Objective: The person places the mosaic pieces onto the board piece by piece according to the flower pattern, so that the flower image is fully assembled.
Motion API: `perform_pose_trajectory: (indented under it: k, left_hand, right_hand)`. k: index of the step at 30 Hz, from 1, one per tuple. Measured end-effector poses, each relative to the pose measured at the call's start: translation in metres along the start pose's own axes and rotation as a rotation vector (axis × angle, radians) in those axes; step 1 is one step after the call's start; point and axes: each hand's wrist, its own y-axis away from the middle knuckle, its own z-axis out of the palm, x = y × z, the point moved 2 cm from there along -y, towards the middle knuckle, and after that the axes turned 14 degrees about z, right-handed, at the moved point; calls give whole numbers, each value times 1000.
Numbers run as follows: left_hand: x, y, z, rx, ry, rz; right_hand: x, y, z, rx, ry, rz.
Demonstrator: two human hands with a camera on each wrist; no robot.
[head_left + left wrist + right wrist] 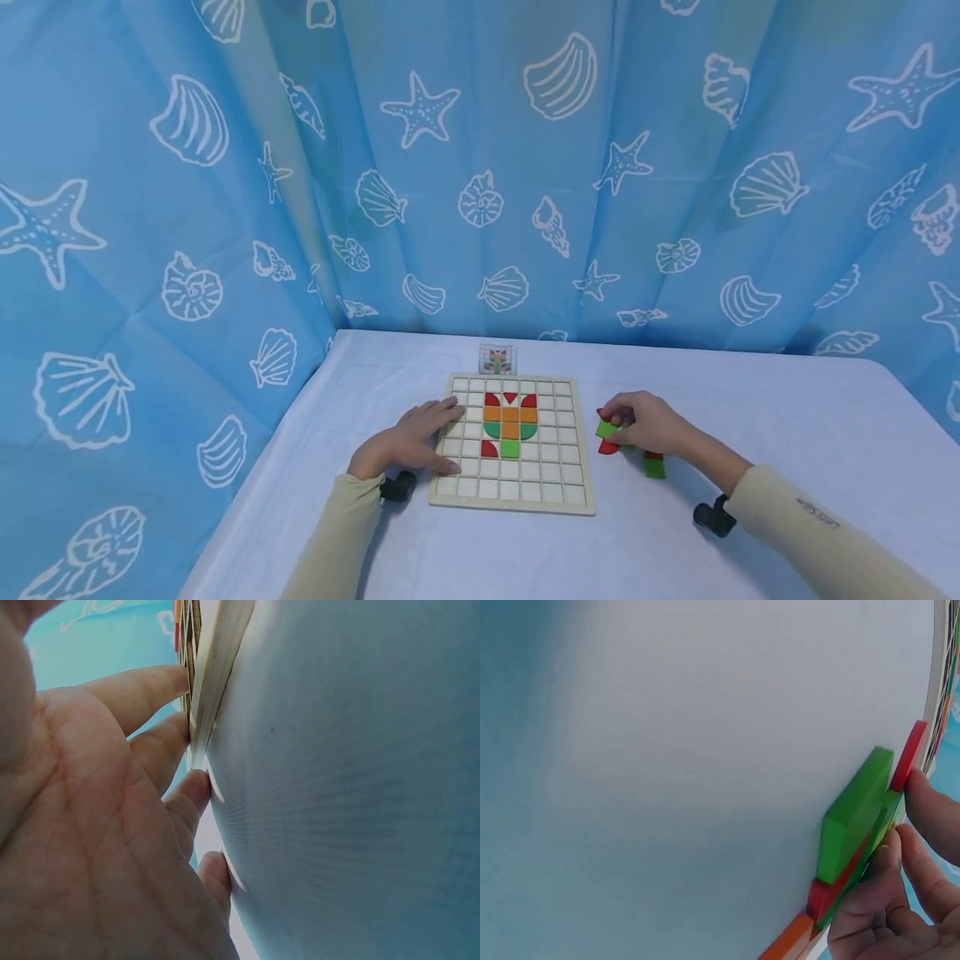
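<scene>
A pale square grid board (512,505) lies on the table, with red, orange and green tiles forming a flower-like pattern in its cells. My left hand (411,440) rests on its left edge, fingers spread; in the left wrist view some fingertips touch the board's side. To the right of the board, my right hand (647,423) reaches down with bent fingers among loose tiles. Its fingertips are at a green tile (606,429) and a red rounded tile (608,447). In the right wrist view a thick green tile (855,814) lies beside the fingers; whether they pinch a tile is unclear.
A small pattern card (497,359) lies behind the board. Another green tile (655,468) sits under the right wrist, and an orange tile (789,939) shows in the right wrist view. A blue shell-print curtain (480,250) hangs behind the white table.
</scene>
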Motion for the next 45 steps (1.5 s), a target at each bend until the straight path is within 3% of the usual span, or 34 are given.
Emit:
perform_pose_trajectory:
  k: [3,30,45]
  left_hand:
    - [0,1,0,2,3,8]
    - [1,3,-1,7,15,0]
    - [2,1,-2,-5,8,-13]
  right_hand:
    - [-2,-1,1,6,-16,33]
    - [-15,3,6,-3,32,15]
    - [-18,0,3,51,-5,33]
